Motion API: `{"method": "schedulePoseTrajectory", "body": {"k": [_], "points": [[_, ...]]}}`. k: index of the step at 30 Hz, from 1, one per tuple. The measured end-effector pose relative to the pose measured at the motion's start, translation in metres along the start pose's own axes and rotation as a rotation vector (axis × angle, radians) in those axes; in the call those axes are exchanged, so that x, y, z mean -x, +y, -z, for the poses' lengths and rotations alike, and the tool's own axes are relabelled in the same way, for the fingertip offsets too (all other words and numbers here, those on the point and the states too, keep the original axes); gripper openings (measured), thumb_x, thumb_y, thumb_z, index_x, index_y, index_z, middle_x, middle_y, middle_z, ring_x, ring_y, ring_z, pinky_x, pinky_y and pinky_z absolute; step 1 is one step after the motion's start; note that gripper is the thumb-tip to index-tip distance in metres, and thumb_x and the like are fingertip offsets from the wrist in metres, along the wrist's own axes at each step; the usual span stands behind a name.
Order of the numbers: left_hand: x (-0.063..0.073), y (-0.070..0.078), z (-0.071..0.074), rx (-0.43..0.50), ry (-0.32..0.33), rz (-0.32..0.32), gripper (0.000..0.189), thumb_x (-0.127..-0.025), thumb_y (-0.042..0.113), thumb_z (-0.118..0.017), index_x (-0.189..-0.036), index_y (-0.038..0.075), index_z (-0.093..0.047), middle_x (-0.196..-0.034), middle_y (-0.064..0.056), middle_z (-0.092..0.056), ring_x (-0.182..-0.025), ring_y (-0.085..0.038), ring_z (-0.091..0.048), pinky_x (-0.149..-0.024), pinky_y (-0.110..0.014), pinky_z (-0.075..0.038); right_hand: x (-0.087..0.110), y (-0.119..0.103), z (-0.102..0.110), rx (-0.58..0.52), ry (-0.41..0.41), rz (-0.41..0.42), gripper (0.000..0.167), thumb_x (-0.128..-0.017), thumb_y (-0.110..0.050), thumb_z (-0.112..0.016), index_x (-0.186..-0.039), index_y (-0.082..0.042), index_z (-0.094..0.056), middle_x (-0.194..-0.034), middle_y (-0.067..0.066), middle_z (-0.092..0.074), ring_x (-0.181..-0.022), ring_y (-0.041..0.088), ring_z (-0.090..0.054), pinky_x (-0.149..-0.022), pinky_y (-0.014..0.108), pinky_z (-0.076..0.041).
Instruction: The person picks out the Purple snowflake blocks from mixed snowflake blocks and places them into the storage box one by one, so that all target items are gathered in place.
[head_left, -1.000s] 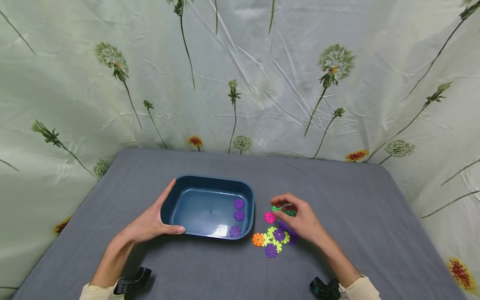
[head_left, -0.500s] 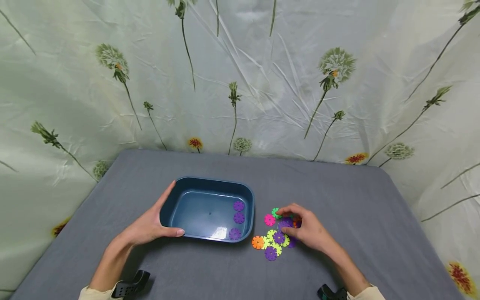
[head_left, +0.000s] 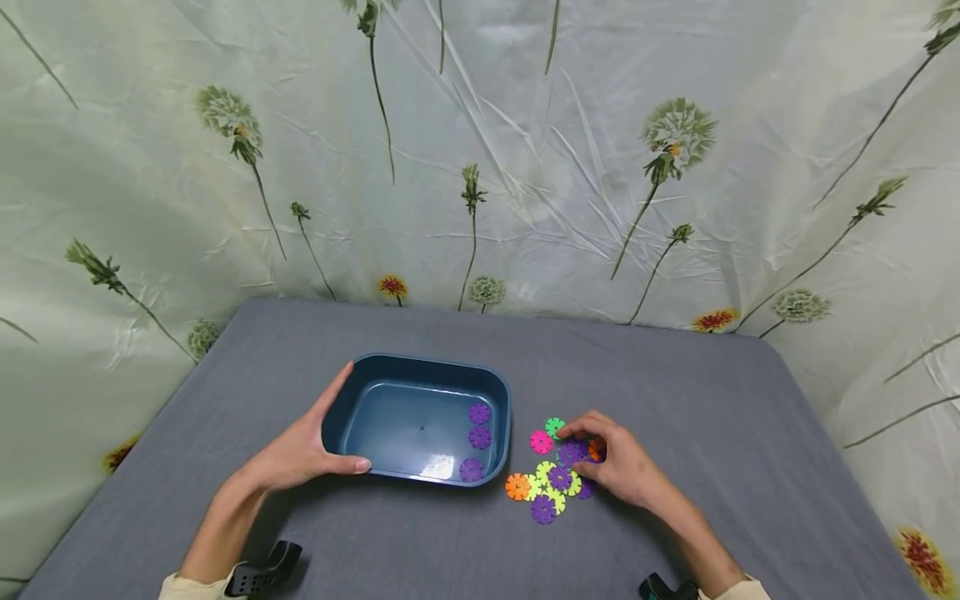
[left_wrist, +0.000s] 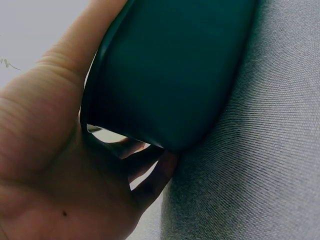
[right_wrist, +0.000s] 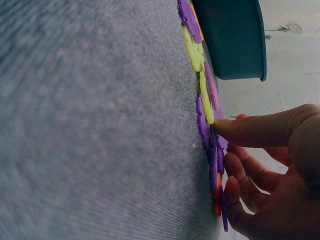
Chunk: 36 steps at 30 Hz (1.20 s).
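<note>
A dark blue plastic tub (head_left: 420, 367) stands on the table, with several purple notched discs (head_left: 479, 437) lying along its right side. My left hand (head_left: 300, 446) grips the tub's left end, thumb over the near rim and fingers along the outer wall. To the right of the tub lies a small pile of colourful notched plastic discs. My right hand (head_left: 626, 467) is low over that pile, thumb and index finger at opposite edges of a purple disc (head_left: 573, 452). In the right wrist view the thumb (right_wrist: 240, 131) touches the pile's edge; the other fingers curl beside it.
Loose discs around the right hand include a green disc (head_left: 554, 427), a pink disc (head_left: 541, 442), an orange disc (head_left: 517, 487) and yellow ones. A grey cloth covers the table (head_left: 405, 550). A flower-print curtain (head_left: 555, 208) hangs behind it.
My right hand has come down and slightly nearer me, from beside the green disc onto the purple disc. My left hand and the tub have stayed put.
</note>
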<state>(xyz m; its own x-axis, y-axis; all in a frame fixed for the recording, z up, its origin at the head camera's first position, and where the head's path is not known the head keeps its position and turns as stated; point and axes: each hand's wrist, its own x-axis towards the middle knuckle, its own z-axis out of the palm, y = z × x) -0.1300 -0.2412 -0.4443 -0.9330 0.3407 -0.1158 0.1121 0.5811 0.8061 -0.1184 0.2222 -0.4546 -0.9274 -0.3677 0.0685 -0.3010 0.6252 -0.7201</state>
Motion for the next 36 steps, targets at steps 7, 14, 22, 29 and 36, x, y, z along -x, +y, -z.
{"method": "schedulePoseTrajectory", "body": {"k": [7, 14, 22, 29, 36], "points": [[-0.0002, -0.0008, 0.0001, 0.018, -0.006, -0.013, 0.134, -0.077, 0.029, -0.092, -0.167, 0.039, 0.008, -0.176, -0.020, 0.001, -0.155, -0.059, -0.012, -0.108, -0.084, -0.025, 0.0008, 0.0017, 0.0001, 0.028, -0.008, 0.022, 0.038, -0.079, 0.002, -0.086, -0.111, -0.017, -0.076, -0.108, -0.003, -0.069, -0.100, 0.016, -0.062, -0.091, 0.031, -0.053], [0.0000, 0.0019, 0.0015, 0.002, -0.011, -0.003, 0.135, -0.077, 0.031, -0.092, -0.167, 0.037, 0.008, -0.175, -0.023, -0.001, -0.154, -0.061, -0.014, -0.107, -0.084, -0.027, 0.0016, 0.0041, -0.0014, 0.039, -0.033, 0.018, 0.038, -0.078, 0.001, -0.087, -0.109, -0.017, -0.075, -0.107, -0.005, -0.070, -0.099, 0.012, -0.063, -0.089, 0.029, -0.053], [-0.0001, 0.0022, 0.0011, 0.002, -0.008, 0.007, 0.134, -0.077, 0.029, -0.092, -0.167, 0.038, 0.007, -0.175, -0.024, -0.002, -0.154, -0.061, -0.015, -0.105, -0.084, -0.029, 0.0015, 0.0039, -0.0015, 0.037, -0.035, 0.029, 0.035, -0.080, 0.001, -0.086, -0.109, -0.016, -0.075, -0.108, -0.004, -0.072, -0.099, 0.011, -0.064, -0.089, 0.029, -0.055], [-0.0003, 0.0026, 0.0017, 0.009, -0.009, 0.006, 0.134, -0.078, 0.028, -0.092, -0.167, 0.038, 0.007, -0.174, -0.026, -0.002, -0.153, -0.062, -0.015, -0.105, -0.084, -0.028, 0.0010, 0.0026, -0.0012, 0.036, -0.012, 0.017, 0.033, -0.085, -0.006, -0.085, -0.115, -0.011, -0.073, -0.111, 0.001, -0.074, -0.099, 0.016, -0.067, -0.086, 0.030, -0.056], [-0.0005, 0.0025, 0.0010, 0.011, -0.011, 0.013, 0.134, -0.077, 0.029, -0.092, -0.167, 0.038, 0.008, -0.175, -0.024, -0.001, -0.154, -0.061, -0.014, -0.106, -0.084, -0.028, -0.0001, -0.0009, -0.0021, -0.012, 0.033, -0.052, 0.036, -0.088, -0.011, -0.083, -0.122, -0.009, -0.071, -0.116, 0.005, -0.075, -0.102, 0.021, -0.069, -0.084, 0.031, -0.057]]}}
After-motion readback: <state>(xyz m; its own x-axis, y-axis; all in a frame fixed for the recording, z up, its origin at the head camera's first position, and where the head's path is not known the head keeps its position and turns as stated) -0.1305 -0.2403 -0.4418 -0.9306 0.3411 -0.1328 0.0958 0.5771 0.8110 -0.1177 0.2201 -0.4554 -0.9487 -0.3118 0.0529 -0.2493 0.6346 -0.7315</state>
